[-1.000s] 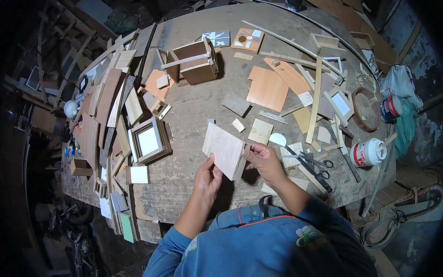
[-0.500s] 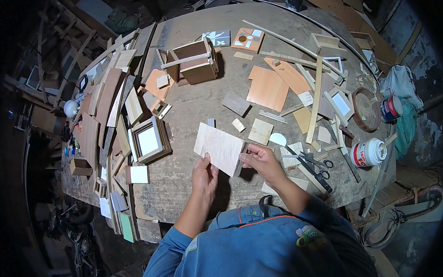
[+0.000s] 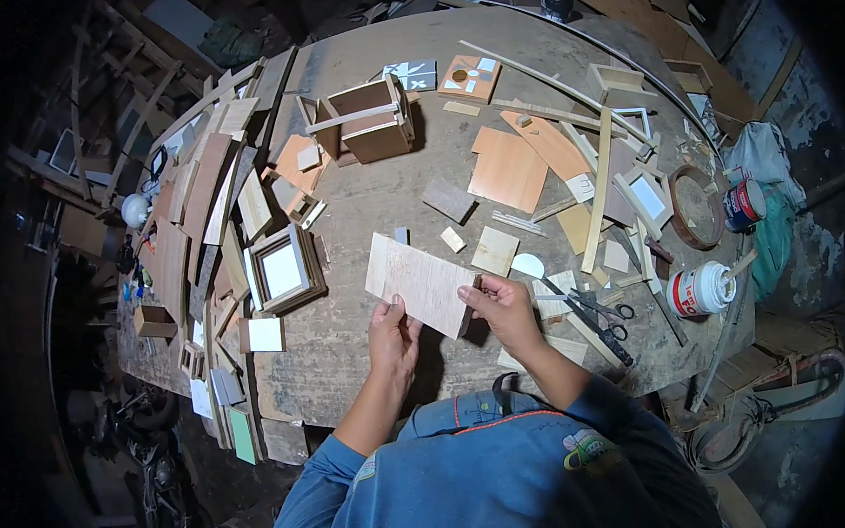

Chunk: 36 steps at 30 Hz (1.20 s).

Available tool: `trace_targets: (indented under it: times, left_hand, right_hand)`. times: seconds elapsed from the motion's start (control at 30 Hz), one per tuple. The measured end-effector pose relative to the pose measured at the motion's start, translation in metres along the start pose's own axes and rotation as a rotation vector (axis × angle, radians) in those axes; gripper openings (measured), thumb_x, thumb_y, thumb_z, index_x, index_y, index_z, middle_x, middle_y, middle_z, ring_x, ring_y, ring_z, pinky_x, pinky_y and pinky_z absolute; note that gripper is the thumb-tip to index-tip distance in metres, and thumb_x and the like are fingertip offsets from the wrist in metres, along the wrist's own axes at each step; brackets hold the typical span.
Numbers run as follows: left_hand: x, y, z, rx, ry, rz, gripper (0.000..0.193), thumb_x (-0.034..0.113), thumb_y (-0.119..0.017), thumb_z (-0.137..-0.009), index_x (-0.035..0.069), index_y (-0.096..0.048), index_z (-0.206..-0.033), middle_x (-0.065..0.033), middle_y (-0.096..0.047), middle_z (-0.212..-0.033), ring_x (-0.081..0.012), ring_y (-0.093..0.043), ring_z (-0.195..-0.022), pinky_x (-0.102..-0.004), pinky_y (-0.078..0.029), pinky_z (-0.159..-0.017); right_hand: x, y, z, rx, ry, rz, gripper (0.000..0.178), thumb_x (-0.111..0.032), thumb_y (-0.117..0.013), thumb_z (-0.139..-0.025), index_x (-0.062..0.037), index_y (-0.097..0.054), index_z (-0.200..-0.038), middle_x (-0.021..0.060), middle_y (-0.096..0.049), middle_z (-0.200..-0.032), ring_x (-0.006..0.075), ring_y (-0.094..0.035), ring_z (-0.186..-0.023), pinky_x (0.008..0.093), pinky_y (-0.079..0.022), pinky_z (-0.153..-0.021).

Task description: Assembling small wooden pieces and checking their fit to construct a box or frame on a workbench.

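Note:
Between my hands is a pale rectangular wooden board (image 3: 421,284), held tilted above the worktable (image 3: 352,378). My left hand (image 3: 394,338) grips its lower left edge, thumb on the upper face and fingers underneath. At the right end, my right hand (image 3: 503,310) is closed on it, with the thumb on top. The fingers beneath the board are partly hidden. Just beyond lie a small light wood block (image 3: 452,240) and a grey-brown block (image 3: 449,199). A square wooden piece (image 3: 495,251) rests to the right, near scissors (image 3: 611,319).
A wooden box frame (image 3: 371,131) stands toward the back. Stacked strips and boards (image 3: 197,211) line the left side, beside a square frame (image 3: 286,272). On the right are a white tub (image 3: 704,289), a round wooden ring (image 3: 697,208) and a long strip (image 3: 598,193).
The board has turned slightly in my hands, and its upper face shows more fully. My right thumb lies further over its top. Both hands keep their hold.

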State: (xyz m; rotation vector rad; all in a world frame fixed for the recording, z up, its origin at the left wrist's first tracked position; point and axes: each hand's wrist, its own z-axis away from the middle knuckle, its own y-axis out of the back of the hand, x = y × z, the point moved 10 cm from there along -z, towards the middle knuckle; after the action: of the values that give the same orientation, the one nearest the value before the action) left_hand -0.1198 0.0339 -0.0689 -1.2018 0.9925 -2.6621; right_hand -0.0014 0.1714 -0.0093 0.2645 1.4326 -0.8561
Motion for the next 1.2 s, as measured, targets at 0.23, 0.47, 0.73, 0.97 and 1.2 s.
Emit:
trace_targets:
  times: [0.23, 0.47, 0.73, 0.97, 1.2]
  left_hand:
    - [-0.026, 0.0, 0.016, -0.083, 0.342, -0.226, 0.02, 0.014, -0.051, -0.092, 0.002, -0.054, -0.108, -0.0098, -0.061, -0.097, -0.0195, -0.064, -0.08, -0.0293, -0.056, -0.066]
    - [0.038, 0.012, 0.047, -0.144, -0.206, -0.728, 0.011, 0.014, -0.056, -0.088, 0.004, -0.061, -0.088, -0.0035, -0.06, -0.079, -0.0123, -0.058, -0.067, -0.0227, -0.044, -0.057]
    - [0.058, -0.061, 0.085, -0.563, -0.58, -1.125, 0.026, 0.015, -0.061, -0.085, 0.003, -0.063, -0.108, -0.0135, -0.059, -0.115, -0.0289, -0.044, -0.121, -0.0408, -0.029, -0.104]
    - [0.068, -0.029, 0.073, -0.429, -0.433, -0.86, 0.025, 0.016, -0.06, -0.087, 0.001, -0.064, -0.107, -0.013, -0.059, -0.115, -0.0251, -0.049, -0.116, -0.037, -0.035, -0.1]
    - [0.066, -0.003, 0.063, -0.308, -0.384, -0.733, 0.024, 0.014, -0.056, -0.091, -0.002, -0.062, -0.108, -0.0122, -0.06, -0.111, -0.0191, -0.054, -0.107, -0.0303, -0.039, -0.094]
  right_hand:
    - [-0.032, -0.004, 0.004, -0.062, 0.141, 0.285, 0.015, -0.012, -0.068, -0.081, 0.002, -0.066, -0.084, -0.0013, -0.062, -0.073, 0.0025, -0.052, -0.065, 0.0195, -0.043, -0.057]
    - [-0.082, -0.046, 0.028, -0.214, 0.524, 1.001, 0.028, -0.027, -0.071, -0.067, -0.0041, -0.066, -0.082, 0.0143, -0.063, -0.074, 0.0338, -0.062, -0.07, 0.042, -0.049, -0.061]
    - [-0.072, -0.101, 0.032, -0.565, 0.445, 1.272, 0.037, -0.025, -0.071, -0.067, -0.0068, -0.064, -0.098, 0.0115, -0.063, -0.081, 0.0311, -0.061, -0.081, 0.0434, -0.049, -0.068]
    - [-0.064, -0.104, 0.025, -0.594, 0.434, 1.068, 0.042, -0.029, -0.07, -0.075, -0.006, -0.063, -0.11, 0.0146, -0.065, -0.085, 0.0328, -0.062, -0.083, 0.0408, -0.049, -0.07]
    - [-0.026, -0.079, 0.006, -0.489, 0.181, 0.605, 0.025, -0.017, -0.061, -0.083, -0.0042, -0.067, -0.104, 0.0175, -0.067, -0.089, 0.0262, -0.065, -0.079, 0.0317, -0.048, -0.07]
